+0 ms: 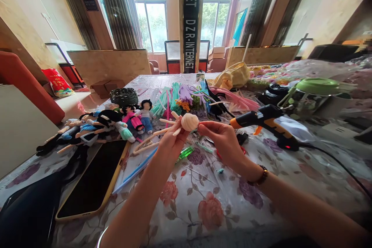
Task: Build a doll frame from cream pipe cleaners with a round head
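Above the flowered tablecloth (194, 197), my left hand (176, 135) grips a small cream doll figure made of pipe cleaners. The figure's round, wound head (190, 122) faces up, and stubby cream limbs stick out between my fingers. My right hand (219, 137) is at the right side of the head, thumb and forefinger pinched together; whatever is between them is too small to make out. Below my hands lie a green-handled tool (185, 154) and blue pipe cleaners (136, 171). A bent cream pipe cleaner (145, 145) extends left of my left hand.
A black and orange glue gun (267, 122) lies on the right, its cord trailing to the edge. Finished dolls (116, 122) are heaped at left near a phone (93, 178). Pipe cleaner bundles (174, 99), a dark basket (124, 96) and a green-lidded jar (315, 93) stand farther back.
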`<action>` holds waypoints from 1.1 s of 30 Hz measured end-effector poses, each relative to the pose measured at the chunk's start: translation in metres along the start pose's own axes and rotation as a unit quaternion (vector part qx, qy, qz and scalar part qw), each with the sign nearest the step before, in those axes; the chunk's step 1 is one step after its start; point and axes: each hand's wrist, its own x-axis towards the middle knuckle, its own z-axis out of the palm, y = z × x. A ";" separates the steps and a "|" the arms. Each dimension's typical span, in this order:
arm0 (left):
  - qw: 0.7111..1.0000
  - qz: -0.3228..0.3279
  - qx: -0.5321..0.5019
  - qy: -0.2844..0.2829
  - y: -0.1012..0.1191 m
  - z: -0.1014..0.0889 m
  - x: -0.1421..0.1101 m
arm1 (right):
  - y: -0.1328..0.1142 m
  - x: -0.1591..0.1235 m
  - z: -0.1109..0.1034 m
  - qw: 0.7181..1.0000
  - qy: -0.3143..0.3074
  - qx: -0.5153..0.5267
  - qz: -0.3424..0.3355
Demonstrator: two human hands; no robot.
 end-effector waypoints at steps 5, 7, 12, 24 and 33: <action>0.999 0.024 0.030 0.005 -0.005 0.002 -0.002 | -0.002 -0.003 0.002 0.999 0.028 -0.012 0.015; 0.999 0.025 0.029 -0.003 -0.006 0.003 -0.003 | -0.002 -0.003 0.002 0.999 0.042 -0.007 0.013; 0.998 0.044 0.051 -0.014 -0.008 0.001 -0.005 | 0.000 -0.002 0.002 0.999 0.041 -0.005 0.000; 0.998 0.046 -0.007 0.029 0.013 -0.001 0.001 | -0.003 0.021 -0.021 0.972 0.178 -0.104 -0.116; 0.999 0.049 0.004 0.019 0.011 -0.008 0.004 | 0.009 0.026 -0.030 0.888 0.028 -0.428 -0.166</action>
